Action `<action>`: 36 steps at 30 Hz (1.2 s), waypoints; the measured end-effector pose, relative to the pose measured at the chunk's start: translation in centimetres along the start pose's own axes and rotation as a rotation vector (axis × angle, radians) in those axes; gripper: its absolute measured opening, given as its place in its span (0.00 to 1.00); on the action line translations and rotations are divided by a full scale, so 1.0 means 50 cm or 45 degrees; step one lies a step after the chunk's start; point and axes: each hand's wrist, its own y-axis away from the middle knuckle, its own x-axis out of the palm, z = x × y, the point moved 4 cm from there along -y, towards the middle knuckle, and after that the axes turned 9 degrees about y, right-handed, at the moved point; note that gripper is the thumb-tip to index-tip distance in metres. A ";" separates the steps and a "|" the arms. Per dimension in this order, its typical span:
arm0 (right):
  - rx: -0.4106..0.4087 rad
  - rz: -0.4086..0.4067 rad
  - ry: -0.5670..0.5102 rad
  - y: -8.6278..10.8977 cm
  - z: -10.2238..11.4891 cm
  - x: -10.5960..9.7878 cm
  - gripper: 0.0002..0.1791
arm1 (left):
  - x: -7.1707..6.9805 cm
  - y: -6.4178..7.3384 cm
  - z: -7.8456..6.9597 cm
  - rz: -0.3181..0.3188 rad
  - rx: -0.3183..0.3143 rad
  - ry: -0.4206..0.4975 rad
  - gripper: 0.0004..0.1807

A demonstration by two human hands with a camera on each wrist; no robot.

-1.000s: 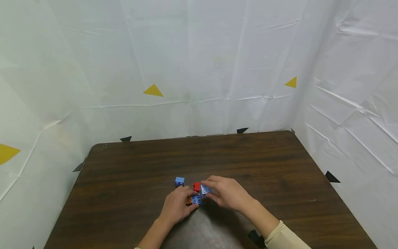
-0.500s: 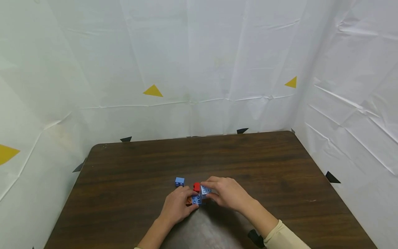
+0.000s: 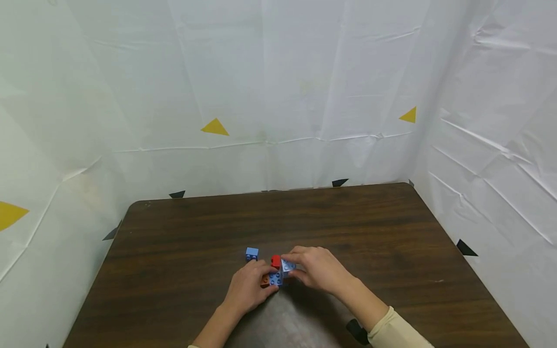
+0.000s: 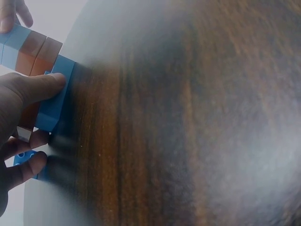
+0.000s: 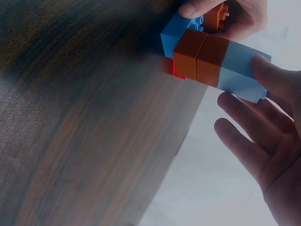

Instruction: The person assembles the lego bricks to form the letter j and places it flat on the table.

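Note:
My left hand holds a blue toy building brick low at the tabletop, its thumb on the brick's side. An orange-brown brick sits on that base, partly hidden by the hand. My right hand pinches the upper end of a brick tower, fingers and thumb on a light blue brick. Below it in the tower come two brown bricks, the lowest right beside the blue base brick. A red brick shows just behind the assembly.
A loose blue brick lies on the dark wood table, beyond my left hand. A small black object lies by my right sleeve. White sheeting surrounds the table's back and sides.

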 end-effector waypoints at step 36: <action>-0.057 0.409 -0.003 -0.202 0.006 0.060 0.19 | -0.010 0.001 -0.010 -0.023 0.032 -0.010 0.19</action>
